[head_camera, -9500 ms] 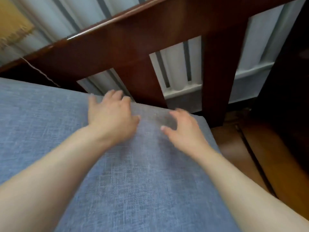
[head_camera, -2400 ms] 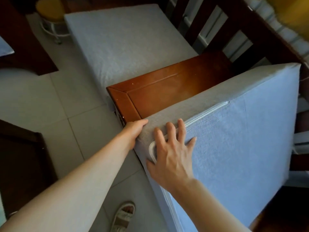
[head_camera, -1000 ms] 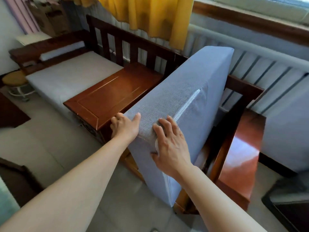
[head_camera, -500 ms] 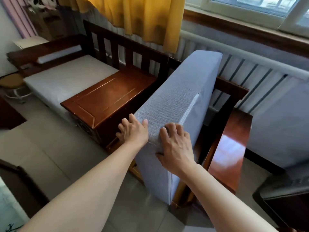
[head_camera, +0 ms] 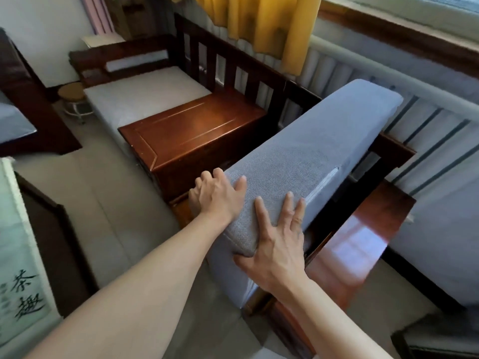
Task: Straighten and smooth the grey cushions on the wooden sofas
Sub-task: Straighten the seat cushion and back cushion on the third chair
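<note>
A thick grey cushion (head_camera: 311, 141) stands on its long edge inside the dark wooden sofa frame (head_camera: 394, 151), its narrow top band facing me. My left hand (head_camera: 215, 200) holds the near top corner from the left, fingers curled over the left face and thumb on the band. My right hand (head_camera: 277, 244) lies on the same corner, its straight, spread fingers pressing the top band and its thumb on the near end face. A second, paler cushion (head_camera: 145, 94) lies flat on the sofa further left.
A glossy wooden box table (head_camera: 191, 136) sits between the two seats. The sofa's polished armrest (head_camera: 363, 234) is to the right of the cushion, with another grey cushion (head_camera: 440, 229) beyond it. A round stool (head_camera: 74, 93) stands far left; a yellow curtain (head_camera: 264, 22) hangs over the radiator (head_camera: 427, 130).
My right hand has shifted from the cushion's right face onto the top band with its fingers spread. The cushion stays on edge, and my left hand keeps its hold.
</note>
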Tool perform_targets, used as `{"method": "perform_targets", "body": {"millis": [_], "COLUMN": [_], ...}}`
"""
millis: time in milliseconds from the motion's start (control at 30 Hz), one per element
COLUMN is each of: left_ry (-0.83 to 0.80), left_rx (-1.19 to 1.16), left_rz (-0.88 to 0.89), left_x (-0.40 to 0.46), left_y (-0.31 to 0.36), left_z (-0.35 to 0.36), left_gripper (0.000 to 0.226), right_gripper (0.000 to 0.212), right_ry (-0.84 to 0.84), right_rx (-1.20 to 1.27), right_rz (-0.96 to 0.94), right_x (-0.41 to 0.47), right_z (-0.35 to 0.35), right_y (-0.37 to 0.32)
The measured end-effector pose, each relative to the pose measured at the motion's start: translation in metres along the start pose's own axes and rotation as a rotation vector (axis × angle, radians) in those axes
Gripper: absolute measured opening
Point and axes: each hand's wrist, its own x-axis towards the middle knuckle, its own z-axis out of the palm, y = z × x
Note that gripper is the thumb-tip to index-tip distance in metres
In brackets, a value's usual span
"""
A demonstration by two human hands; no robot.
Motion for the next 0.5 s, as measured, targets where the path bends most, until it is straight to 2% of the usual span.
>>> {"method": "perform_targets", "body": {"millis": [267,500], "left_ry": [0.048,0.077], "left_rx": [0.054,-0.015], "left_rz": [0.019,-0.052], "left_x": [-0.05,-0.085], "left_y": [0.004,-0.024], "left_z": [0.01,0.006], "left_gripper": [0.061,0.058], "right_gripper": [0.111,0.113], "right_ry": [0.024,-0.097], "right_rx": [-0.053,-0.095], "right_rz": [-0.086,-0.2], "right_x": [-0.038,-0.065], "right_z": [0.011,0.013], "right_y": [0.022,0.016]}}
